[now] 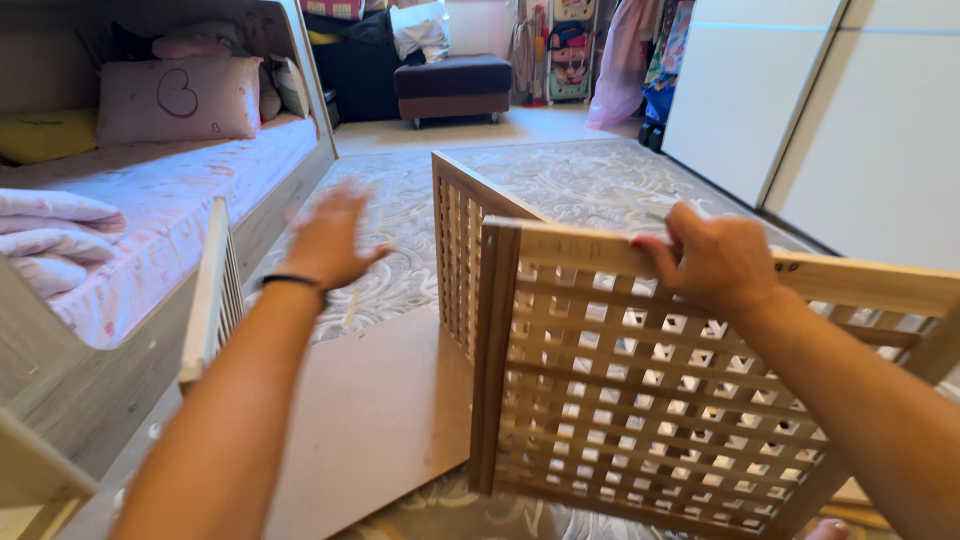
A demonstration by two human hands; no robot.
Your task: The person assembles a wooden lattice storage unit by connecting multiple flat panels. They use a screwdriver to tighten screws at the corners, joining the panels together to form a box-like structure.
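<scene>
**Here, a lattice box frame is steadied by one hand**

Here the largest thing is the bed (150,190) along the left, with a pink sheet, a heart-printed pillow (178,100) and a folded blanket (50,240). A patterned grey rug (580,180) covers the floor, and white wardrobe doors (850,110) close the right side. On the rug lies a flat brown hardboard panel (370,420), partly under the frame.

The wooden lattice frame (620,390) stands upright on the rug, two slatted sides joined at a corner post. A separate slatted panel (215,290) leans against the bed, just beside the left forearm.

The right hand (715,260) is clamped over the top rail of the near lattice side, fingers curled across it. The left hand (330,235) is released, fingers spread and blurred, in the air between the leaning panel and the frame, touching nothing.

To hold well, it seems wise to keep the right grip near the rail's middle so the frame stays square, and to keep the lower edge flat on the hardboard.
</scene>
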